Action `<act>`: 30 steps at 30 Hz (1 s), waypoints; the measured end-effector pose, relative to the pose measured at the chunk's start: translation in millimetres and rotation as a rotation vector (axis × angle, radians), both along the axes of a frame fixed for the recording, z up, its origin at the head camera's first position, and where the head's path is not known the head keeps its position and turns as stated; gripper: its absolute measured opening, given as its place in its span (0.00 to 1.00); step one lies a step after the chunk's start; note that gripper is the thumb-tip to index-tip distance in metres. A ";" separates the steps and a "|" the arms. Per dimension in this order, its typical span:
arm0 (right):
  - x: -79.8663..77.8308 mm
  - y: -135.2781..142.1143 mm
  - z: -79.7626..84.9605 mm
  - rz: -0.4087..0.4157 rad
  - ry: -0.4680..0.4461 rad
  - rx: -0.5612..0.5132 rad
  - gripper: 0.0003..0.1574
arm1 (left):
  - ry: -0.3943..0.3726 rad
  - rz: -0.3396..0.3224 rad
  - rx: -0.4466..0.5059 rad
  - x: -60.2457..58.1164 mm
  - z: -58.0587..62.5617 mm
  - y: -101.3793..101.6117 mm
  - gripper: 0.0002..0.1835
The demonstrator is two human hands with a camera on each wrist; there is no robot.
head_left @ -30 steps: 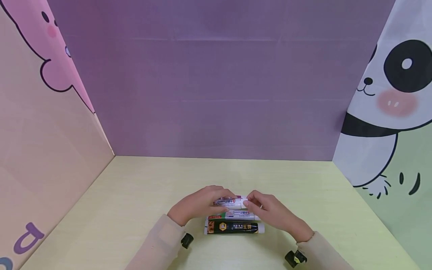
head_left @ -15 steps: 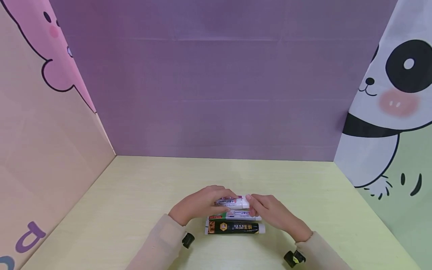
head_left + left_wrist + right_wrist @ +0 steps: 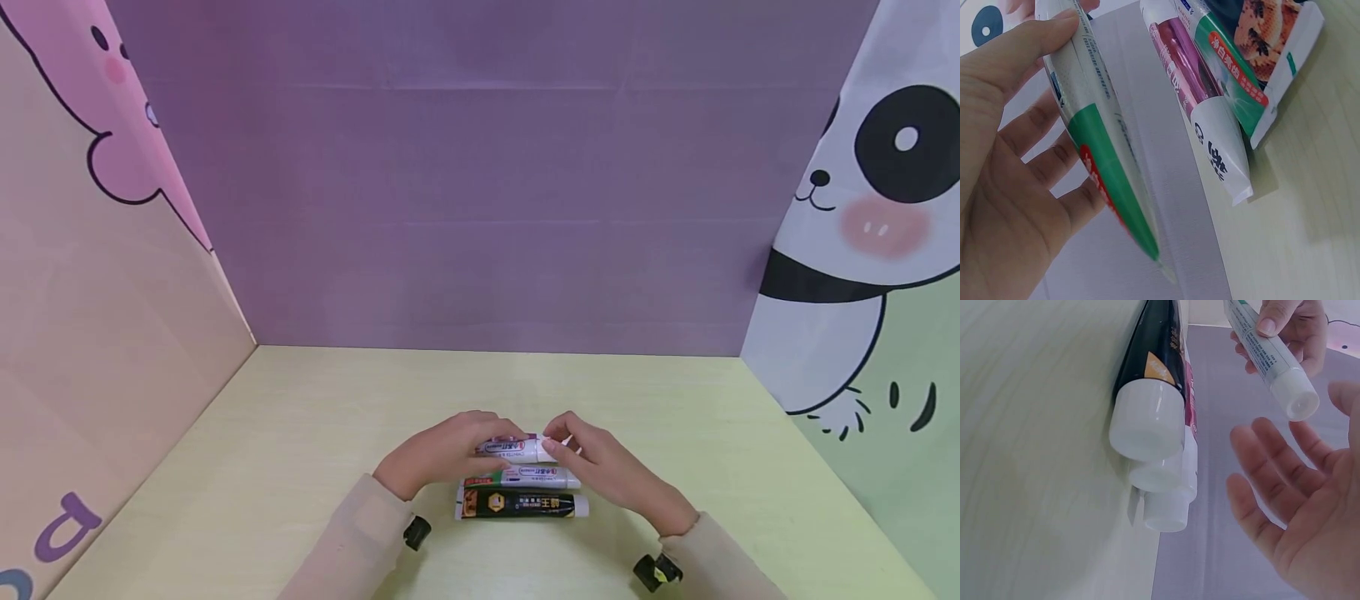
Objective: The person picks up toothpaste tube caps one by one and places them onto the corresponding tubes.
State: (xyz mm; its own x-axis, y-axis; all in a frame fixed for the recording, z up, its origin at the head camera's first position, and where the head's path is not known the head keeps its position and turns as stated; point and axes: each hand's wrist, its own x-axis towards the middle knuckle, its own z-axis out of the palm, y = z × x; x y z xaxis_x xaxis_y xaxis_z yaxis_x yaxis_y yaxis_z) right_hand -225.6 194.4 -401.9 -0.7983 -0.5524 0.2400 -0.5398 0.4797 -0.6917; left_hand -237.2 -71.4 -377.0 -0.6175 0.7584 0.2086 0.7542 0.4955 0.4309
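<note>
My left hand (image 3: 453, 454) grips a white and green toothpaste tube (image 3: 1094, 125) between thumb and fingers, raised above the other tubes. Its white cap (image 3: 1297, 394) is on and points toward my right hand (image 3: 1310, 500). The right fingers are spread around the cap end, apart from it in the right wrist view. Below lie a black toothpaste tube (image 3: 521, 505) nearest me, then a second white and green tube (image 3: 540, 477). Beyond it is a magenta and white tube (image 3: 1182, 69), mostly hidden in the head view by the raised tube and left hand.
The pale wooden table (image 3: 337, 417) runs back to a purple wall (image 3: 480, 183). A pink cartoon wall (image 3: 97, 250) stands on the left, and a panda-printed wall (image 3: 862, 250) on the right. Black camera mounts (image 3: 657, 572) sit at both wrists.
My right fingers were bunched at the cap half a second ago and are now spread apart from it. The left hand keeps its grip, and the lying tubes stay put.
</note>
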 end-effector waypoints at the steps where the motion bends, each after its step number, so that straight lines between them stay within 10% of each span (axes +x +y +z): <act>1: -0.2 -0.1 0.3 0.007 0.004 -0.005 0.14 | 0.001 -0.001 0.001 0.0 0.2 -0.1 0.20; 30: 1.8 -1.9 -2.3 0.080 0.121 -0.028 0.17 | -0.023 0.000 0.003 -1.1 -0.2 0.7 0.20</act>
State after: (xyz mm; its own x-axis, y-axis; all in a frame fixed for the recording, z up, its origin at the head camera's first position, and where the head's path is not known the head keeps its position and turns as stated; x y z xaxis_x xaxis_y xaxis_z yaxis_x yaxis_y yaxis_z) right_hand -223.8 192.6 -404.2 -0.7161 -0.6050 0.3482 -0.6562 0.4133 -0.6314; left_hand -238.3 -70.7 -377.2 -0.6221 0.7577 0.1971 0.7442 0.4940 0.4495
